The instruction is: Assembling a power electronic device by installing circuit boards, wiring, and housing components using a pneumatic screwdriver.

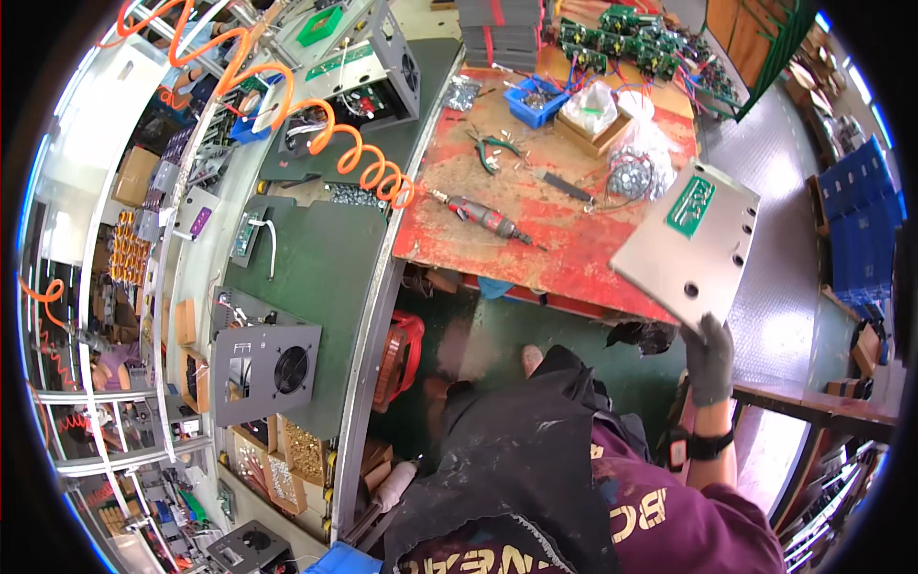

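My right hand (710, 365), in a grey glove, is closed on the lower edge of a flat silver metal plate (660, 251). The plate is tilted over the right end of a worn red workbench (564, 244). A small green circuit board (690, 205) sits on its upper part, and several dark holes run near its right side. Left of the plate, a red and grey power screwdriver (483, 218) lies on the bench. Beyond it are green-handled pliers (492, 153) and a dark flat bar (568, 186). My left hand does not show.
A blue bin (534, 101), an open cardboard box (595, 126) and many circuit boards (622, 43) occupy the bench's far side. An orange coiled hose (349, 148) hangs over the conveyor line (316, 239) at left, where grey metal cases (268, 368) stand. Blue crates (861, 225) are stacked far right.
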Available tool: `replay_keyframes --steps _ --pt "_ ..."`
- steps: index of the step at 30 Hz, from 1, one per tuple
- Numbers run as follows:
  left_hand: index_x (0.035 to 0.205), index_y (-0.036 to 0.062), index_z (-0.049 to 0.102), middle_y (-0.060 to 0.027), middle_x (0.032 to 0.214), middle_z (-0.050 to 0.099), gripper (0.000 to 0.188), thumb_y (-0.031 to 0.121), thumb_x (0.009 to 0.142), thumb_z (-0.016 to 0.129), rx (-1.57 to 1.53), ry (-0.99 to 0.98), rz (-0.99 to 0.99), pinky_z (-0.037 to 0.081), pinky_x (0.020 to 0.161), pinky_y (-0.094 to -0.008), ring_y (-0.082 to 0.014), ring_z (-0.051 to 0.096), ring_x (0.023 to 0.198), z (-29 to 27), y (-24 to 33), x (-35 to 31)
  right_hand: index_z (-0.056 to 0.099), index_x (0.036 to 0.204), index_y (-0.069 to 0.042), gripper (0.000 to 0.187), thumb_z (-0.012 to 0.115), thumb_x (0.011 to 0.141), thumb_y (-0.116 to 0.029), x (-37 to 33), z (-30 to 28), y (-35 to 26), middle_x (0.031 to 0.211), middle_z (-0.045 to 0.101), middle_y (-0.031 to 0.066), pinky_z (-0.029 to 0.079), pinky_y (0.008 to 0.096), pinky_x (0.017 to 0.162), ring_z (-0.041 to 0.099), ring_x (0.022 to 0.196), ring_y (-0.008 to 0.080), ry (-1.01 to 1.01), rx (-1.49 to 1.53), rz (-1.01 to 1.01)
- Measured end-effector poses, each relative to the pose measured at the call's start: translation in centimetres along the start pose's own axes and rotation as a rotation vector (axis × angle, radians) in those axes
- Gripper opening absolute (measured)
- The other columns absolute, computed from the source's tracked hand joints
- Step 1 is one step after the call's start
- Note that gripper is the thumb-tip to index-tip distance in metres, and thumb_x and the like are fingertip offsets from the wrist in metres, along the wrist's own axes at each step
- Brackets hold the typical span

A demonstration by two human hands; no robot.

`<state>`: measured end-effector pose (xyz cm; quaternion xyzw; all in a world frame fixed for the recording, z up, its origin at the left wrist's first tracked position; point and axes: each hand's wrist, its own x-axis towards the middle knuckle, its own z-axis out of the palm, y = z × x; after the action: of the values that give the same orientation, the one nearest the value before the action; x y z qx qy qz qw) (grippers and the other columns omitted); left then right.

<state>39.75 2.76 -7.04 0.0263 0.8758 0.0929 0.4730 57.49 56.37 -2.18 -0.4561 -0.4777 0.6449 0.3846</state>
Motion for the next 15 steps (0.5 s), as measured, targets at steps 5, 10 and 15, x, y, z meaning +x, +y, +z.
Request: replay_keyframes --steps 5,10,15 --pt "0.102 0.0111 0.065 -0.0155 0.093 0.065 0.025 0.027 0.085 0.057 0.229 0.123 0.191 0.050 0.076 -0.0439 -0.0341 0.062 0.088 -5.7 6.4 -0.8 0.050 0.124 0.003 0.048 0.059 0.082 -0.018 -3.3 -2.5 -5.7 0.104 0.062 0.0100 0.051 0.0294 0.072 0.062 0.085 0.0184 -0.146 -0.116 0.013" --pt "0.114 0.0090 0.059 -0.0150 0.111 0.060 0.041 0.029 0.079 0.067 0.176 0.635 0.851 0.046 0.086 -0.0451 -0.0351 0.057 0.102 -15.5 24.4 0.0 0.060 0.111 0.004 0.039 0.058 0.073 -0.007 -2.1 -4.4 -16.9 0.090 0.063 0.0035 0.046 0.0259 0.068 0.056 0.076 0.0113 -0.360 -0.615 0.027" --pt "0.132 0.0162 0.044 -0.0149 0.133 0.041 0.083 0.031 0.059 0.080 0.349 1.000 1.558 0.030 0.104 -0.0540 -0.0355 0.038 0.127 -18.0 36.9 -4.3 0.061 0.071 0.001 0.018 0.063 0.068 -0.016 -0.6 3.8 -23.5 0.054 0.054 0.0082 0.041 0.0330 0.048 0.051 0.048 0.0191 -0.969 -1.192 -0.299"
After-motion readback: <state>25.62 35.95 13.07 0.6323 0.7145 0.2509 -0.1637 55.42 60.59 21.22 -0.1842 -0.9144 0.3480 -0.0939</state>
